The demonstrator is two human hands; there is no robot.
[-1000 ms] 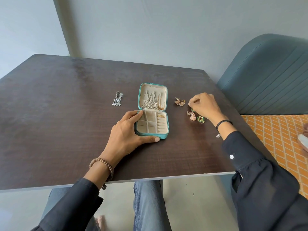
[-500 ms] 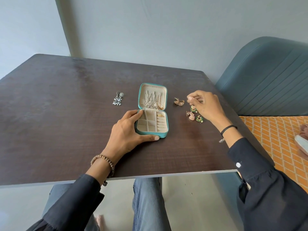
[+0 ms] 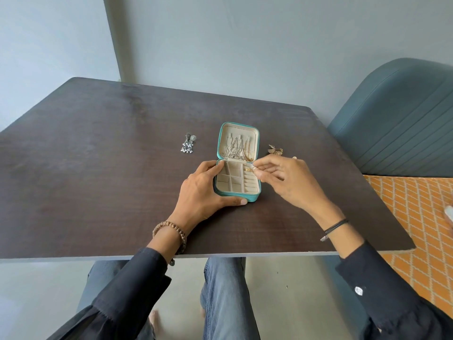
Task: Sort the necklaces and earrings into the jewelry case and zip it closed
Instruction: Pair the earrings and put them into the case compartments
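Since a second ago the right hand (image 3: 286,177) has swung in from the loose earrings to the open jewelry case (image 3: 255,198). Its grip is pinched together on a small piece (image 3: 255,168), too tiny to name, over the slotted right section. The left hand (image 3: 201,190) clamps the case's near-left corner on the counter (image 3: 98,192). Necklaces (image 3: 239,148) hang in the raised lid. Farther out, gold earrings (image 3: 275,150) and silver earrings (image 3: 188,143) lie outside, so sorting looks mid-way and zipping far off.
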